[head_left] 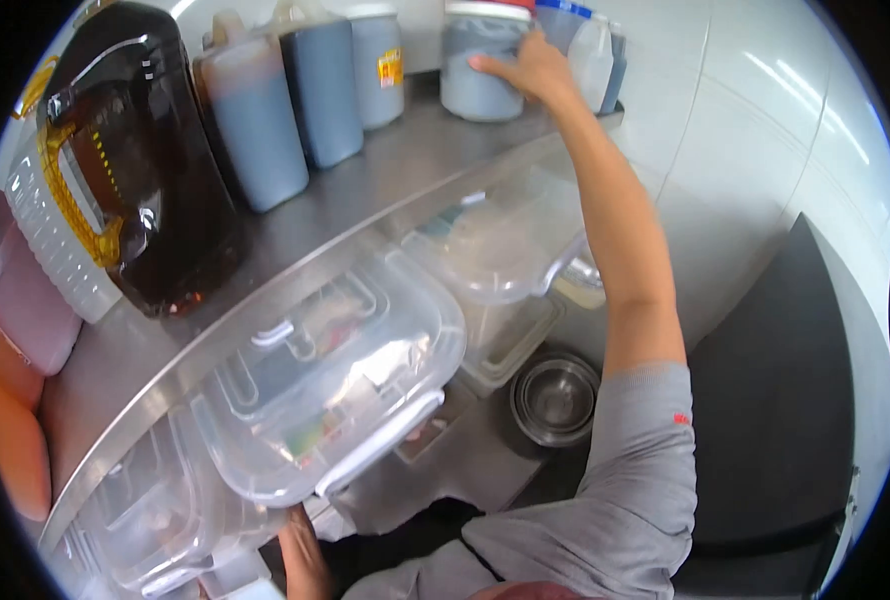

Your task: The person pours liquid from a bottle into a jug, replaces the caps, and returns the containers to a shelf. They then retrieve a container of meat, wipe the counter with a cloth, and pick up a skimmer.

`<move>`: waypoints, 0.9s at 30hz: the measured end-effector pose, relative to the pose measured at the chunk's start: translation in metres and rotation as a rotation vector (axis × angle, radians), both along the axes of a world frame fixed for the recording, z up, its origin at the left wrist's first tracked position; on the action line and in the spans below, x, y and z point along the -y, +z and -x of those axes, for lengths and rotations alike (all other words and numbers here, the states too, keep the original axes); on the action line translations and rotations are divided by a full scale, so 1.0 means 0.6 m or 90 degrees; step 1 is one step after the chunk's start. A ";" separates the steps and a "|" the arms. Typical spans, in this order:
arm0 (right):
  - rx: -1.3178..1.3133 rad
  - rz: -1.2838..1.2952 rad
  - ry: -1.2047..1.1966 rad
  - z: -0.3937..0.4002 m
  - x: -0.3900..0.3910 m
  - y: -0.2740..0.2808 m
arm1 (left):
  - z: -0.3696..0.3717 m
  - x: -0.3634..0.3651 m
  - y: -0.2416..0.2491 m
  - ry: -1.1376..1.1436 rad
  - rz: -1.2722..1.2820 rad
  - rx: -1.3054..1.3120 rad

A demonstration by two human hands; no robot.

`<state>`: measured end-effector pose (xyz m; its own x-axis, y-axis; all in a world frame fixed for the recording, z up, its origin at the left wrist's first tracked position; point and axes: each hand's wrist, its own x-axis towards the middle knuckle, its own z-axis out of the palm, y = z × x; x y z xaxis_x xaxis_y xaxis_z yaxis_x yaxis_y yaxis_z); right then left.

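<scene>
On the upper shelf, my right hand (537, 68) is at the right side of a white-lidded plastic jar (470, 70) with pale contents. The thumb lies across the jar's front, and the other fingers are partly hidden behind and beside it. Low in the view, only part of my left hand (301, 530) shows, by the wrist. Its fingers are hidden under a large clear plastic storage box (340, 365) with clip latches, so I cannot see what they touch.
A big dark jug (140, 170) with a yellow handle and several tall plastic containers (255, 120) stand on the steel shelf (375, 185). Below are more lidded boxes (150, 500) and nested metal bowls (555, 395). A dark panel (785, 400) stands at right against white tiles.
</scene>
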<state>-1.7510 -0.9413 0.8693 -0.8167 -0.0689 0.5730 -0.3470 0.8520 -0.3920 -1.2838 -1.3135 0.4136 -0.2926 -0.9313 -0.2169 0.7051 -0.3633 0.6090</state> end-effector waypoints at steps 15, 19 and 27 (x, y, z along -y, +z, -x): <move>-0.642 1.025 -0.056 -0.373 -0.068 -0.346 | 0.007 -0.002 0.015 -0.036 0.007 -0.016; -0.195 1.251 -0.285 -0.299 -0.015 -0.778 | 0.007 -0.011 0.021 -0.034 0.011 -0.006; 0.683 1.422 0.545 -0.494 0.282 -0.746 | -0.001 -0.004 0.000 -0.027 0.028 -0.054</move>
